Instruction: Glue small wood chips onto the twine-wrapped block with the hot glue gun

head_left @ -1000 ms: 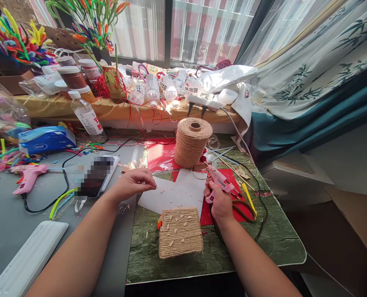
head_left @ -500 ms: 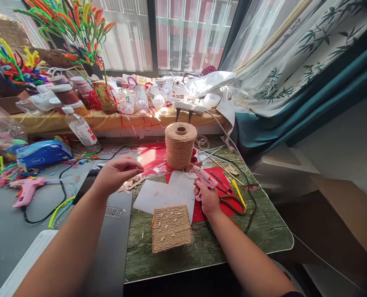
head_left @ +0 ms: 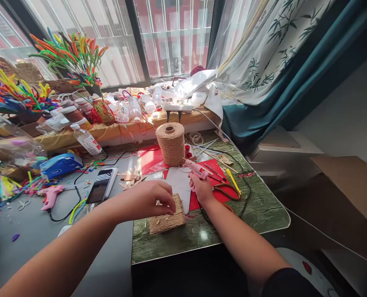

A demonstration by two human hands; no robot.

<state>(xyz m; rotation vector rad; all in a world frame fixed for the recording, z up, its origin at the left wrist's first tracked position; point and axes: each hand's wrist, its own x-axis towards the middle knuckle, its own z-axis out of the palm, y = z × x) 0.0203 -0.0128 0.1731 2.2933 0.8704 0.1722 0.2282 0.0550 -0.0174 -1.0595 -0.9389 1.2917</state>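
Note:
My right hand (head_left: 202, 187) is wrapped around the handle of a pink glue gun (head_left: 198, 168), its nozzle pointing up and left, close to the big spool of twine (head_left: 171, 144). Over the twine-wrapped square block (head_left: 167, 222) hovers my left hand (head_left: 157, 200), fingers curled and drawn in toward the thumb. Whatever those fingertips may hold is too small to make out. The left hand hides the upper left of the block; a few small wood chips show on its surface. A white sheet (head_left: 176, 179) lies behind the block.
Scissors (head_left: 228, 192) with brown handles and a yellow craft knife (head_left: 233, 181) lie on red paper right of my hand. Black cable loops there. Wood scraps (head_left: 130, 176), a phone (head_left: 101, 185) and a second pink glue gun (head_left: 51, 196) are to the left.
My left hand has moved right and down, from beside the white sheet to above the block. The right hand keeps its grip on the glue gun. The view has shifted.

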